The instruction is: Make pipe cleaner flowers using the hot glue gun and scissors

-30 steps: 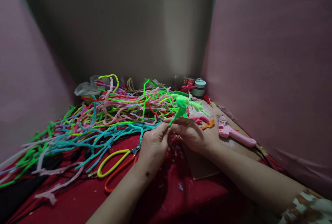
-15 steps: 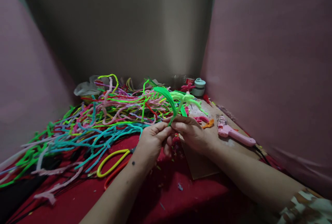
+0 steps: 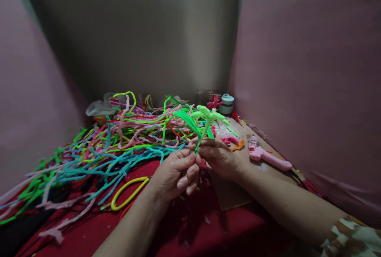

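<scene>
Between my two hands stands a green pipe-cleaner flower [image 3: 208,116], with light green petals on top and darker green leaves [image 3: 188,121] fanning out below them. My left hand [image 3: 180,171] pinches the lower end of its stem between thumb and forefinger, the other fingers curled loosely. Just above, my right hand [image 3: 222,157] has its fingers closed round the stem from the right side. The fingers partly hide the stem. Left of my left wrist lie scissors with a yellow handle loop [image 3: 129,193], partly under the forearm.
A big heap of coloured pipe cleaners [image 3: 143,130] covers the left and back. To the right, a pink glue gun [image 3: 269,158] lies on a brown board [image 3: 232,193]. A pale blue jar [image 3: 227,104] stands behind. The cloth underneath is red [image 3: 166,225].
The flower has turned in my hands, so its light green petals now point up. My left hand's lower fingers have spread slightly. Both hands sit a little lower.
</scene>
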The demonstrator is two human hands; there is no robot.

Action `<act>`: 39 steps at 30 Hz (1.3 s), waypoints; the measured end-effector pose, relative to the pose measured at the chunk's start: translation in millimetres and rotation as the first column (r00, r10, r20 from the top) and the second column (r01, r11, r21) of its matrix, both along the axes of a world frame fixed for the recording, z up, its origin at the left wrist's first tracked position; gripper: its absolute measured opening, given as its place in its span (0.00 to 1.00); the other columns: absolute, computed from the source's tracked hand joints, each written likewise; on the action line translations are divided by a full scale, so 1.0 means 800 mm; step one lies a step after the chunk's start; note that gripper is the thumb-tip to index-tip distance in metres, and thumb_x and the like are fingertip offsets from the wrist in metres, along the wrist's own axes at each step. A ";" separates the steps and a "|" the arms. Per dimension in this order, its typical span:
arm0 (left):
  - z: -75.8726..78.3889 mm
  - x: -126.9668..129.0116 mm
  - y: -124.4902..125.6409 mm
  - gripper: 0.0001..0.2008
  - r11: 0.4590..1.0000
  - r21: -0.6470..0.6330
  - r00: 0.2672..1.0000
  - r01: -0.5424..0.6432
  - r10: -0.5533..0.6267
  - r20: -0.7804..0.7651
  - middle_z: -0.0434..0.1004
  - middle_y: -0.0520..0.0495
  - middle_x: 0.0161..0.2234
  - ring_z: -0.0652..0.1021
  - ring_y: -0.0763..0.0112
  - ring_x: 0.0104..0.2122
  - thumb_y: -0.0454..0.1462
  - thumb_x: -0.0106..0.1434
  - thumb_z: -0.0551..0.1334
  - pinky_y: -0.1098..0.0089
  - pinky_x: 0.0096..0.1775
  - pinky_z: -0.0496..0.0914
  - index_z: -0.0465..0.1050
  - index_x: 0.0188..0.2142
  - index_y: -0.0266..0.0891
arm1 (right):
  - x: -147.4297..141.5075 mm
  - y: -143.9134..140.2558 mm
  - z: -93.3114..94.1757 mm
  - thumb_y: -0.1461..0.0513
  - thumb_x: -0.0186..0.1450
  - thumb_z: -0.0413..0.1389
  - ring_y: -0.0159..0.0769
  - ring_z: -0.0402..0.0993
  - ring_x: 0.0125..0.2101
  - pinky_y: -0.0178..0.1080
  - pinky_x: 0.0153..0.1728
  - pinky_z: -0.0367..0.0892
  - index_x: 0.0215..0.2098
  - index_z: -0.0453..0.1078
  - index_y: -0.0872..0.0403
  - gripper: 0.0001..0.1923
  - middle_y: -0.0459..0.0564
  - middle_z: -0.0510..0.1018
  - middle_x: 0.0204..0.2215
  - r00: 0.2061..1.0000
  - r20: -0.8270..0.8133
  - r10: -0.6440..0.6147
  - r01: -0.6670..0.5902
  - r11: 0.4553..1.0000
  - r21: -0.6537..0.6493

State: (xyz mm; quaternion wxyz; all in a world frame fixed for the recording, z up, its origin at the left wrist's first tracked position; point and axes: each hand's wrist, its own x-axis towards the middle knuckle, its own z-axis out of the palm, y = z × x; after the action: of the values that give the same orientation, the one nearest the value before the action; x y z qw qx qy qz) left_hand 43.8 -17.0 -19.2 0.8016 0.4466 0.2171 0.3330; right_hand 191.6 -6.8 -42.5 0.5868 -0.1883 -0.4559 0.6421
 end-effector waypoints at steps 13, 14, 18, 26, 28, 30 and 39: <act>-0.009 0.011 0.002 0.08 0.550 0.795 0.622 -0.256 0.723 -0.300 0.73 0.51 0.26 0.73 0.72 0.25 0.40 0.57 0.59 0.73 0.30 0.65 0.71 0.32 0.38 | -0.001 0.012 -0.019 0.65 0.51 0.63 0.29 0.65 0.25 0.34 0.30 0.62 0.24 0.73 0.51 0.04 0.42 0.71 0.22 0.984 0.074 -0.161 0.162 0.987 -0.015; -0.012 0.010 0.002 0.08 0.487 0.839 0.574 -0.243 0.769 -0.280 0.74 0.51 0.27 0.73 0.72 0.27 0.40 0.58 0.58 0.73 0.32 0.65 0.71 0.33 0.39 | -0.001 0.011 -0.017 0.65 0.51 0.63 0.30 0.65 0.25 0.34 0.31 0.62 0.23 0.73 0.51 0.04 0.42 0.70 0.22 0.979 0.087 -0.182 0.183 0.983 -0.007; -0.018 0.007 0.002 0.08 0.464 0.866 0.540 -0.183 0.784 -0.306 0.71 0.53 0.23 0.72 0.74 0.23 0.40 0.61 0.55 0.74 0.29 0.64 0.71 0.32 0.40 | -0.003 0.002 -0.005 0.64 0.53 0.62 0.31 0.63 0.26 0.35 0.32 0.60 0.20 0.70 0.51 0.06 0.42 0.67 0.21 0.962 0.159 -0.221 0.215 0.975 0.055; -0.018 0.011 -0.001 0.06 0.346 0.931 0.504 -0.113 0.828 -0.247 0.75 0.50 0.30 0.74 0.71 0.30 0.37 0.61 0.56 0.74 0.34 0.65 0.70 0.35 0.40 | -0.004 -0.004 0.002 0.61 0.55 0.60 0.31 0.60 0.26 0.36 0.30 0.58 0.20 0.70 0.51 0.07 0.43 0.66 0.22 0.938 0.222 -0.267 0.252 0.963 0.096; -0.018 0.011 -0.002 0.06 0.309 0.944 0.512 -0.112 0.833 -0.212 0.75 0.50 0.30 0.74 0.71 0.30 0.36 0.60 0.56 0.74 0.35 0.65 0.70 0.34 0.40 | -0.004 -0.004 0.001 0.62 0.55 0.60 0.32 0.61 0.26 0.36 0.31 0.59 0.21 0.70 0.51 0.06 0.43 0.66 0.22 0.938 0.219 -0.268 0.250 0.962 0.108; -0.018 0.010 -0.002 0.07 0.321 0.938 0.524 -0.132 0.826 -0.209 0.74 0.50 0.29 0.74 0.72 0.29 0.36 0.61 0.55 0.74 0.35 0.64 0.71 0.34 0.40 | -0.004 -0.005 0.000 0.62 0.56 0.60 0.31 0.62 0.26 0.36 0.33 0.59 0.22 0.71 0.51 0.05 0.42 0.66 0.22 0.938 0.225 -0.265 0.243 0.963 0.119; 0.002 0.011 -0.002 0.07 0.683 0.611 0.726 -0.400 0.643 -0.244 0.67 0.56 0.17 0.68 0.77 0.18 0.37 0.56 0.60 0.76 0.24 0.63 0.68 0.24 0.37 | -0.006 -0.007 -0.004 0.61 0.55 0.61 0.31 0.64 0.30 0.38 0.37 0.60 0.30 0.76 0.51 0.04 0.43 0.69 0.27 0.946 0.215 -0.241 0.223 0.969 0.107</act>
State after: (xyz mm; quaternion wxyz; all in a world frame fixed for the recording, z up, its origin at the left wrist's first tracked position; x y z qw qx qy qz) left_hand 52.3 -18.4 -18.0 0.4456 0.6245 0.4155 0.4886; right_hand 186.5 -12.1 -45.8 0.6097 -0.2885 -0.5204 0.5237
